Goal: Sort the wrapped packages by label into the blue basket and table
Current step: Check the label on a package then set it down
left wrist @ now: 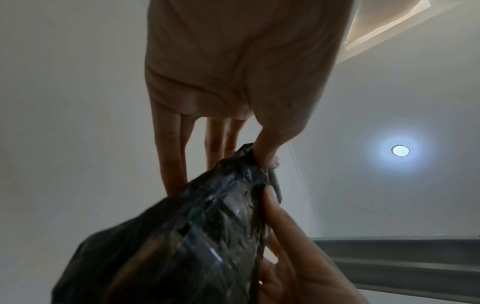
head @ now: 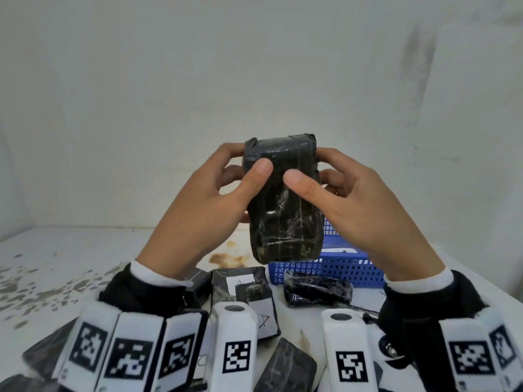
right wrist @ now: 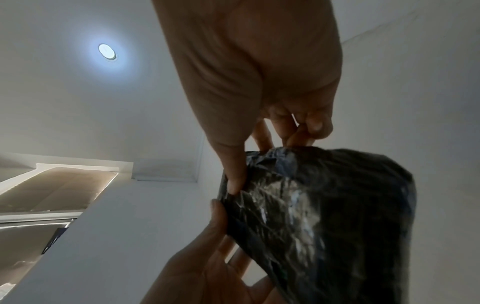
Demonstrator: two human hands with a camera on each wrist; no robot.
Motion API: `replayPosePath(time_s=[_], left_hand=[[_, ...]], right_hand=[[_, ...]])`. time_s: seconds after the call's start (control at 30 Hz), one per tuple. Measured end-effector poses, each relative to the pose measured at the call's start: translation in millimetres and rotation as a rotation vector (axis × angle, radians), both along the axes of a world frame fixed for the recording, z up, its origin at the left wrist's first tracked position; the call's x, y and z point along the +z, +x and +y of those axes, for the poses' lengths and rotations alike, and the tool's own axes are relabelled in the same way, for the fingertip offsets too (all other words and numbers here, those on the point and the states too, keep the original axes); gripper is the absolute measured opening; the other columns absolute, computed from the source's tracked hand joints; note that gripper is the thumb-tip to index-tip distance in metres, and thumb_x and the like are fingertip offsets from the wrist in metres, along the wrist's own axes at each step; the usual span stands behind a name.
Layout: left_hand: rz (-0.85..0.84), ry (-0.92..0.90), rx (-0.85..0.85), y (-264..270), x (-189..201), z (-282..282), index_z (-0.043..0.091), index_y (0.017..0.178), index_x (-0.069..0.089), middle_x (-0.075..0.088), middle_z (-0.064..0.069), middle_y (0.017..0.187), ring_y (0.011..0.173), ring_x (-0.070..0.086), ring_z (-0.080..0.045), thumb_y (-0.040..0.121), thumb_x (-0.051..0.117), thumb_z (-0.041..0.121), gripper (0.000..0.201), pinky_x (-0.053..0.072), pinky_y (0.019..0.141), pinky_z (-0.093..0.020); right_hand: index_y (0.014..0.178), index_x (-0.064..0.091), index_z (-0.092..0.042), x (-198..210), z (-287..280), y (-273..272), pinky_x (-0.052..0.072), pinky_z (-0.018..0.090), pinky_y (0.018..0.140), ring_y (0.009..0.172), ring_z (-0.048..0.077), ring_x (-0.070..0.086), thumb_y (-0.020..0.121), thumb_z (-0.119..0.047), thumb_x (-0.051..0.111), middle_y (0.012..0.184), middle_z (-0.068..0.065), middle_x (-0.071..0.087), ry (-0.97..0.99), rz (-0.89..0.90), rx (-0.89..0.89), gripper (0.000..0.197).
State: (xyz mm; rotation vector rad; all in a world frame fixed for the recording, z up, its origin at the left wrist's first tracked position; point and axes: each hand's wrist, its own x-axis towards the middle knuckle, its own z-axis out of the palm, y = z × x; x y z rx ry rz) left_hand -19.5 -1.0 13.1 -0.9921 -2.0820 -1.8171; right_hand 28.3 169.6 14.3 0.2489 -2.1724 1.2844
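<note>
Both hands hold one black plastic-wrapped package upright in the air above the table. My left hand grips its upper left side, thumb on the near face and fingers behind. My right hand grips the upper right side the same way. No label shows on the face turned toward me. The blue basket stands on the table behind and to the right of the package. In the left wrist view the package is pinched under my thumb; the right wrist view shows the package from below.
Several more black packages lie on the white table below my wrists: one with a white triangle label, a crumpled package in front of the basket, and a flat package near me. A brown stain marks the tabletop.
</note>
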Motion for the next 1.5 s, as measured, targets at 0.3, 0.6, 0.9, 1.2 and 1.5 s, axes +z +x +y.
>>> replayPosePath(time_s=[0.3, 0.6, 0.9, 1.2, 1.5], left_hand=[[-0.011, 0.005, 0.004, 7, 3, 1, 0.03, 0.117, 0.06, 0.074, 0.007, 0.103, 0.086, 0.072, -0.012, 0.076, 0.057, 0.051, 0.046, 0.06, 0.082, -0.037], [-0.061, 0.023, 0.018, 5, 3, 1, 0.03, 0.129, 0.061, 0.073, 0.01, 0.11, 0.102, 0.069, -0.008, 0.075, 0.071, 0.048, 0.057, 0.051, 0.1, -0.037], [-0.091, 0.133, -0.033, 7, 6, -2, 0.018, 0.108, 0.068, 0.077, -0.003, 0.085, 0.091, 0.073, -0.018, 0.092, 0.059, 0.021, 0.018, 0.056, 0.087, -0.026], [-0.084, 0.189, -0.001, 12, 8, -2, 0.016, 0.082, 0.069, 0.073, -0.002, 0.081, 0.08, 0.067, -0.017, 0.071, 0.062, 0.05, 0.036, 0.054, 0.093, -0.046], [-0.189, 0.18, -0.011, 3, 4, -2, 0.038, 0.131, 0.036, 0.072, -0.007, 0.109, 0.095, 0.072, -0.022, 0.081, 0.076, 0.011, 0.069, 0.054, 0.093, -0.048]], right_hand=[[0.126, 0.062, -0.034, 4, -1, 5, 0.053, 0.025, 0.052, 0.052, 0.013, 0.065, 0.073, -0.056, 0.067, 0.092, 0.001, 0.071, -0.077, -0.008, 0.06, 0.058], [0.115, 0.066, -0.034, 1, 2, 2, 0.061, 0.044, 0.084, 0.079, 0.022, 0.076, 0.079, -0.048, 0.073, 0.103, 0.0, 0.072, -0.112, 0.028, 0.056, 0.04], [0.109, 0.066, -0.034, 1, -7, 4, 0.06, 0.048, 0.084, 0.082, 0.027, 0.074, 0.083, -0.043, 0.071, 0.103, -0.003, 0.071, -0.045, 0.094, 0.072, 0.028], [0.091, 0.068, -0.028, 0, -7, 5, 0.058, 0.032, 0.075, 0.079, 0.019, 0.07, 0.086, -0.027, 0.077, 0.095, -0.004, 0.069, -0.029, 0.136, 0.149, 0.011], [0.122, 0.057, -0.037, -5, -9, 1, 0.059, 0.035, 0.088, 0.095, 0.017, 0.073, 0.089, -0.002, 0.071, 0.117, -0.007, 0.07, -0.029, 0.132, 0.207, 0.05]])
